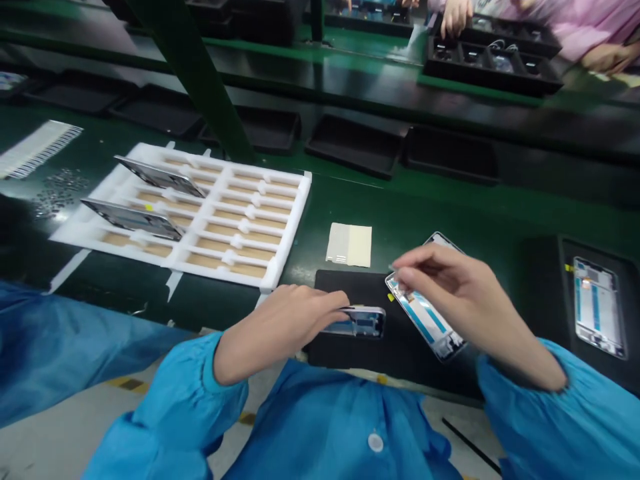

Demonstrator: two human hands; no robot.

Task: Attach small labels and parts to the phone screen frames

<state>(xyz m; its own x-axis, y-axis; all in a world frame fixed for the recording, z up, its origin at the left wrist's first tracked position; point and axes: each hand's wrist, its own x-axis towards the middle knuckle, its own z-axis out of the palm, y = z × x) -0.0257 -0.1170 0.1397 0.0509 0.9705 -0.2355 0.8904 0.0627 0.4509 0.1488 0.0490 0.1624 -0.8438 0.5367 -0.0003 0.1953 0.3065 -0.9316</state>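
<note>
My left hand [287, 320] is closed around a phone frame [367, 323], held tilted on edge above a black mat [345, 357]. A second phone frame [425, 317], with blue strips along it and a yellow tab at its side, lies slanted at the mat's right. Over this one hovers my right hand [450, 280], thumb and fingers pinched together. Something tiny and pale shows at its fingertips, too small to name. Just beyond the mat lies a small cream and grey sheet [357, 245] with a few thin strips left on it.
A white foam rack [225, 220] at left holds two upright phone frames [133, 219]. At right a black tray [563, 300] carries another frame [599, 307]. Small metal parts [60, 190] lie far left. A green post [200, 80] crosses the view. Co-workers' hands [456, 17] show across the bench.
</note>
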